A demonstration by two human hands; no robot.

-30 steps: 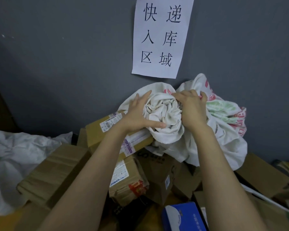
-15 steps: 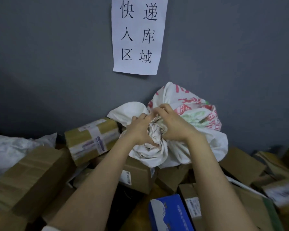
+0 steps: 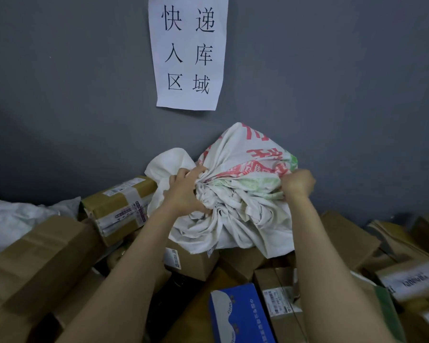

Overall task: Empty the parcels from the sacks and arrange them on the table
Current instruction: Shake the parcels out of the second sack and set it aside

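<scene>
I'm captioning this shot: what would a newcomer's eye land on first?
First the white sack with red and green print, at centre against the grey wall, gripped by the left hand at its bunched middle and the right hand at its right side. Above it hangs a paper sign with black characters. Heaped around the sack are cardboard parcels, with a blue box at the bottom.

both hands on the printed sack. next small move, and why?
Probably lift the sack a little clear of the cardboard boxes. The left hand grips its gathered cloth and the right hand grips its right edge, so the hold looks set; the sack lies crumpled on the boxes against the grey wall. Whether parcels are inside cannot be told.
</scene>
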